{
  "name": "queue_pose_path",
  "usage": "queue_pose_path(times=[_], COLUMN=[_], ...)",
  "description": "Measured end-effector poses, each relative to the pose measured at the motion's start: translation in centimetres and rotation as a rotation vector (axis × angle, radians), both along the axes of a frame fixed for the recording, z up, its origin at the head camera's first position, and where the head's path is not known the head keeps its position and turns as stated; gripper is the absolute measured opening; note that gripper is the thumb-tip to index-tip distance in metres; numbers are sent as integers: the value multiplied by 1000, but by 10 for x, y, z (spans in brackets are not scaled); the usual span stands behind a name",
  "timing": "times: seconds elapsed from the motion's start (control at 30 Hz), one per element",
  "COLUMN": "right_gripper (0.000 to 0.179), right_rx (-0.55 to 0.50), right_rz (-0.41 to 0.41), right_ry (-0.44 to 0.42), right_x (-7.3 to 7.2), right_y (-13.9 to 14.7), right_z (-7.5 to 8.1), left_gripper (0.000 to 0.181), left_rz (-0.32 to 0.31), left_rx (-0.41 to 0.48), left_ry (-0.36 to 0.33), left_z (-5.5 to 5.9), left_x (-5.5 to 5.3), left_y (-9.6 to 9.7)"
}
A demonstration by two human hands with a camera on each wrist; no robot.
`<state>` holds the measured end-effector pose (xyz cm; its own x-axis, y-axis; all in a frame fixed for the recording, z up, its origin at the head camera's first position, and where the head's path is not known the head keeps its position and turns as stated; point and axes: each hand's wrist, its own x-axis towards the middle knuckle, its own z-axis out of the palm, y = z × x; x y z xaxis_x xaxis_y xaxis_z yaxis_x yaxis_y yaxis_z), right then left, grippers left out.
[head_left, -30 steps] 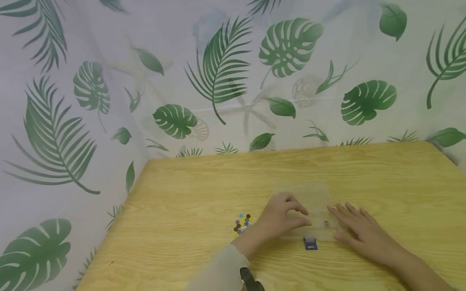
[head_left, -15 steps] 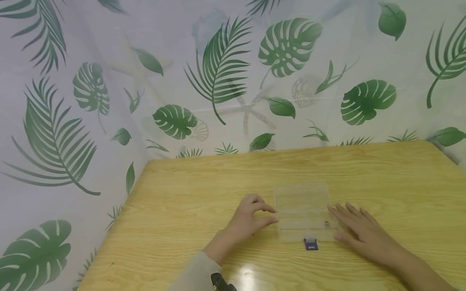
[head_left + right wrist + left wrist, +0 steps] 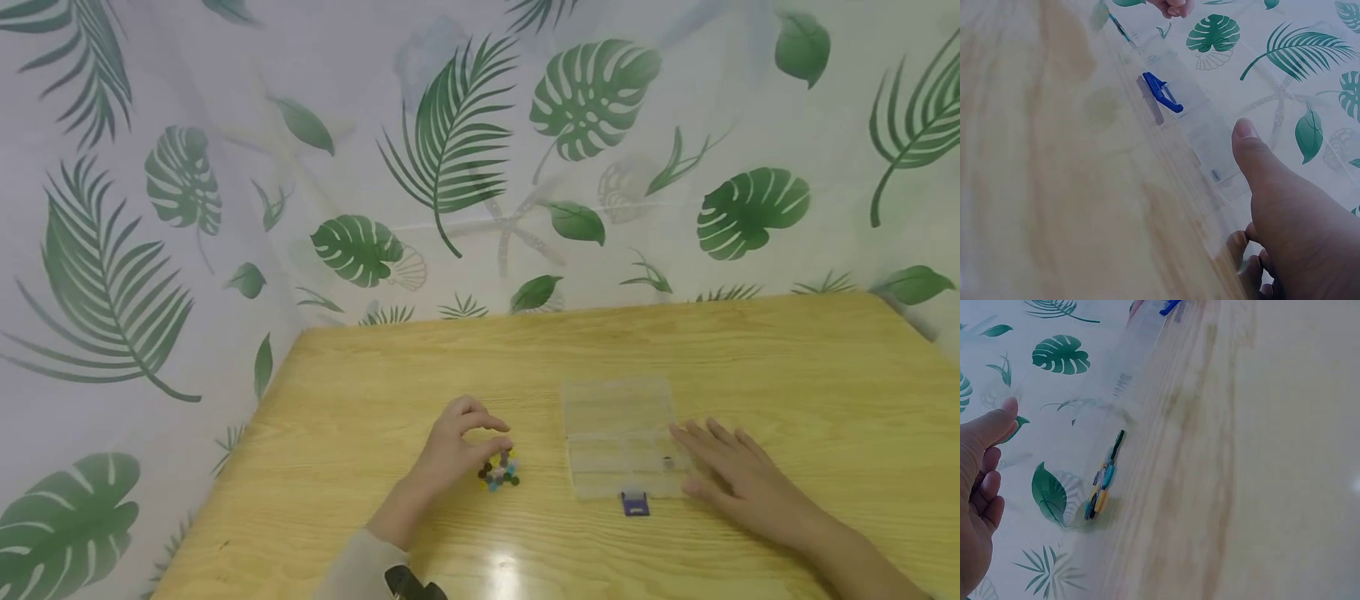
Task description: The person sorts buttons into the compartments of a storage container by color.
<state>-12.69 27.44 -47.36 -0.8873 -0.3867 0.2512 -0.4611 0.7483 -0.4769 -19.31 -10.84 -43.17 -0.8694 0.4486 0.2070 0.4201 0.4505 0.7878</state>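
Many small coloured pieces lie heaped on the table, the left hand's thumb overlapping them, thumb and forefinger apart. Beside them, the faint clear box is hard to trace; the right hand, fingers extended, rests at its edge. Only the head view catches a dark strap, cut off below.

two hands, one clear box, one blue latch, one cluster of small coloured pieces, one table
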Motion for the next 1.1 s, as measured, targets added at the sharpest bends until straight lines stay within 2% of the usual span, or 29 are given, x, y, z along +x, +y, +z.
queue_pose_path(times=[0.17,0.33,0.47,0.63,0.8,0.9,1.1], right_gripper=[66,66,66,66,66,66,66], right_rx=[-4,-5,-1,-6,-8,-15,-18], right_rz=[4,5,5,7,8,8,8], right_ry=[2,-3,-3,-3,-19,-14,-16], right_x=[1,1,1,1,1,1,1], right_y=[-1,-2,-1,-1,0,0,-1], right_z=[2,3,3,4,4,4,3], left_gripper=[24,19,15,14,12,11,12], left_rz=[42,58,43,-5,-47,-61,-64], left_rx=[18,-61,-89,-88,-93,-108,-132], left_ry=[-27,-67,-127,-187,-228,-216,-147], left_z=[-3,-9,-14,-24,-32,-33,-36], left_x=[2,2,1,-1,1,2,3], left_y=[-13,-27,-34,-41,-44,-44,-42])
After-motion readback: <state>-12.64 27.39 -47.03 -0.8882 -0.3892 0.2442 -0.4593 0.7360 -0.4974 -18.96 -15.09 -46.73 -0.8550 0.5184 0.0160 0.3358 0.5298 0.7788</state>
